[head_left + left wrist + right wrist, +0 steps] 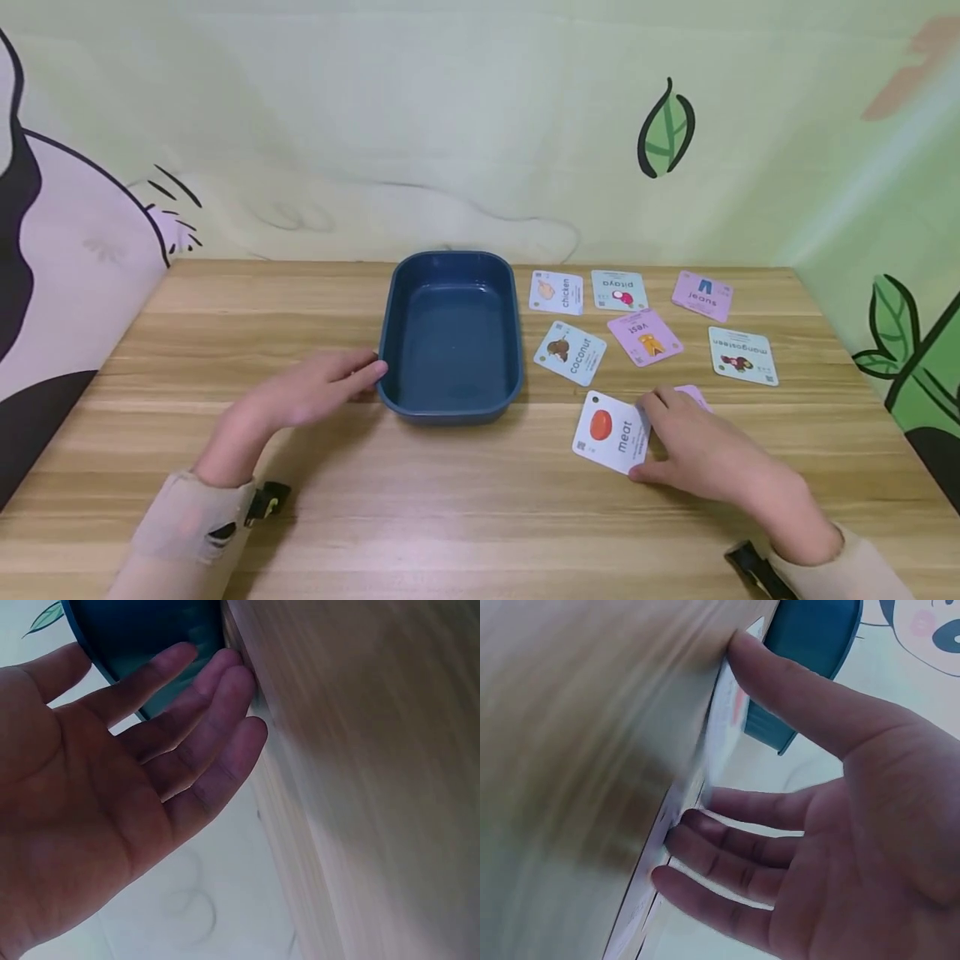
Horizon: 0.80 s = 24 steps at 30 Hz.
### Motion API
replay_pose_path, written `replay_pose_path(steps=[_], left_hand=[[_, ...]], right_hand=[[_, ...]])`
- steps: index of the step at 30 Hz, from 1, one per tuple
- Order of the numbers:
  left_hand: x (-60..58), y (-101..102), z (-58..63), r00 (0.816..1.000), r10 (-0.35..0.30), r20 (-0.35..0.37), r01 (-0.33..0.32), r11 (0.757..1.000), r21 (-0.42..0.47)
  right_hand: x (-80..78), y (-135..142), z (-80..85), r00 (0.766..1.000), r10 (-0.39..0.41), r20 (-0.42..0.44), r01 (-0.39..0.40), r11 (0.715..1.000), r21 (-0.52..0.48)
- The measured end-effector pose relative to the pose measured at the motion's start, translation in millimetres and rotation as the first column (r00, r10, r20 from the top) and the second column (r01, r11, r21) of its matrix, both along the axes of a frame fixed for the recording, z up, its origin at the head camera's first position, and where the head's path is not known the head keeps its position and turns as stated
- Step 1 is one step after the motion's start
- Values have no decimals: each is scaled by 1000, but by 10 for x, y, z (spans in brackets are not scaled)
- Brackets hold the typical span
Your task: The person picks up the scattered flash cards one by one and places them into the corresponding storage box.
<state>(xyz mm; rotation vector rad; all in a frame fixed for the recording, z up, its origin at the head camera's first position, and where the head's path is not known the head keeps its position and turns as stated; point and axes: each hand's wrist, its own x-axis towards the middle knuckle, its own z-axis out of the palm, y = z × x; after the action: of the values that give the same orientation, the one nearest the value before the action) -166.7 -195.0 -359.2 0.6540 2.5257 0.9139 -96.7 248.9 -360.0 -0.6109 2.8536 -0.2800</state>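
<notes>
My left hand is at the left side of a dark blue plastic bin, thumb by the rim, other fingers loosely bent against the outer wall. In the left wrist view the palm holds nothing. My right hand grips a white "meat" card by opposite edges, between thumb and index finger. The right wrist view shows the other fingers reaching down by a purple card, mostly hidden under the hand in the head view; its corner shows.
Near the bin's right side lie picture cards: chicken, pitaya, coconut, vest, a purple trousers card and mangosteen. The wooden table ends at a printed cloth backdrop.
</notes>
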Motion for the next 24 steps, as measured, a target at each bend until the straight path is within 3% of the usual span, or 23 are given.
replay_pose_path(steps=[8, 15, 19, 24], left_hand=[[-8, 36, 35, 1000, 0, -8, 1, 1000, 21], [20, 51, 64, 996, 64, -60, -63, 998, 14], [38, 66, 72, 992, 102, -79, -98, 994, 56], [32, 81, 80, 987, 115, -112, -105, 990, 90]], right_hand=[[-42, -66, 29, 999, -22, 40, 26, 996, -82], [-38, -72, 20, 999, 49, 6, -46, 981, -188], [-45, -41, 34, 993, 114, -5, -109, 934, -341], [-52, -52, 117, 991, 133, 22, -100, 835, -541]])
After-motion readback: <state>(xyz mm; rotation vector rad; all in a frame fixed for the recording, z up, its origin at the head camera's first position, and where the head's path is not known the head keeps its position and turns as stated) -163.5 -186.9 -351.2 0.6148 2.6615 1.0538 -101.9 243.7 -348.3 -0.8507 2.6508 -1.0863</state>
